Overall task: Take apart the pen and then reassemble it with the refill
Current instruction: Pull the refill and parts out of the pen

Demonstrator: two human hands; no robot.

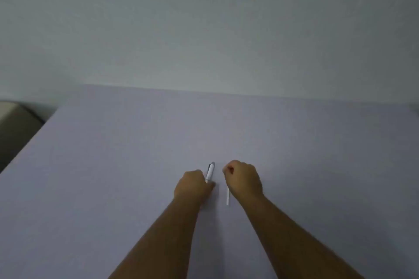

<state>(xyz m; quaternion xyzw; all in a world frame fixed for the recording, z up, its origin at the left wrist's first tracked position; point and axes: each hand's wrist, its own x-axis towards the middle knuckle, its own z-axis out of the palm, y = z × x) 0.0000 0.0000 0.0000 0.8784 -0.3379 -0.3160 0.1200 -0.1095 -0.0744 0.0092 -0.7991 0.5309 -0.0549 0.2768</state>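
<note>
— Pen barrel (210,172) first: where was it seen?

— It was held in the left hand (192,186), whose fingers were curled shut around its lower end. The white body rose out of the top of the fist and leaned a little away from the person, and a darker clip and cap end were seen at its far tip.

— And the refill (227,197)?

— A thin white rod was seen just below the right hand (243,179), on that hand's inner side, running from under the fist back toward the wrist. It appeared to be gripped there, but the contact itself was hidden by the knuckles, so the grip could not be confirmed with certainty.

— How was the right hand shaped?

— It was closed into a loose fist, with thumb and forefinger pinched together at its far inner corner. Whether some small part was pinched there could not be told; the picture was too soft.

— Were the two hands touching?

— No. They were set side by side with a narrow gap between them, and the barrel stood in that gap, on the left hand's side.

— What lay under them?

— A plain pale table (113,165) was spread beneath both forearms, and a blank wall (204,29) was seen beyond the hands.
</note>
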